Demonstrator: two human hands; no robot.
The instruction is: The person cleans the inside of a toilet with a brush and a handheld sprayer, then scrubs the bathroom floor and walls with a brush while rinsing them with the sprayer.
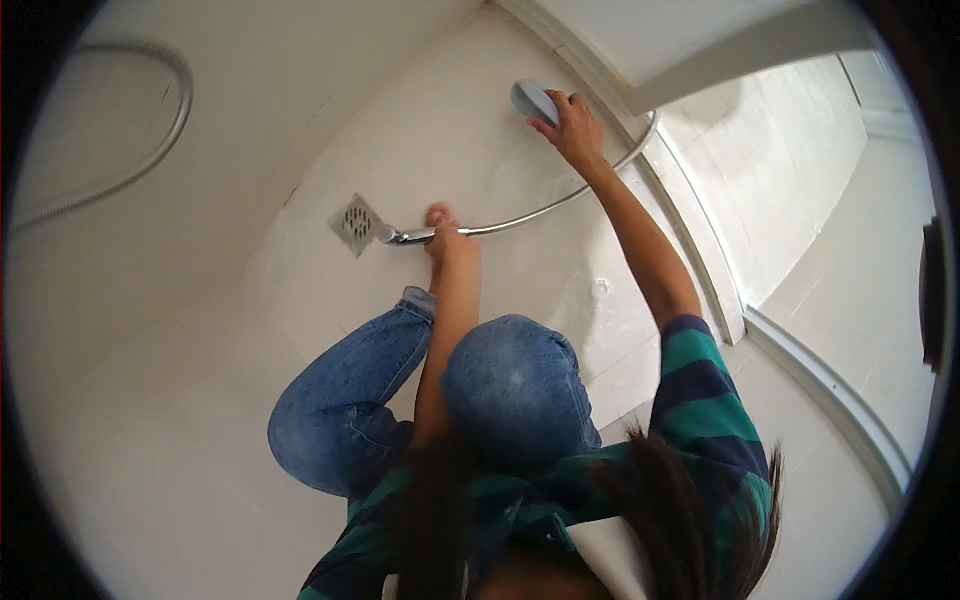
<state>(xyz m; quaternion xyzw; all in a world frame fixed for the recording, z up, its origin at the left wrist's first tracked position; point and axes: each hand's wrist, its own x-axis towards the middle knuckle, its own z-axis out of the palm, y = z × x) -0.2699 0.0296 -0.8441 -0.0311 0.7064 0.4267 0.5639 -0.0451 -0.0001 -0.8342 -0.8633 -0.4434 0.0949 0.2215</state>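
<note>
My left hand [453, 243] is wrapped round the handle of a chrome handheld shower head [408, 237], low over the shower floor [520, 160]. Its head end points left, beside a square metal drain grate [357, 225]. From the handle a silver hose [540, 211] curves right and up, passing by my right wrist. With my right arm stretched out, my right hand [576, 130] grips a grey scrubbing brush [536, 102] on the floor near the far edge. Its underside is hidden. Part of my bare foot [438, 214] shows just beyond my left hand.
A raised sill with a door track [690, 225] curves along the right side. The white wall [230, 120] rises at the left, where another stretch of hose [178, 110] loops. My bent knees in jeans [515, 385] are close below my hands. Wet patches shine on the floor.
</note>
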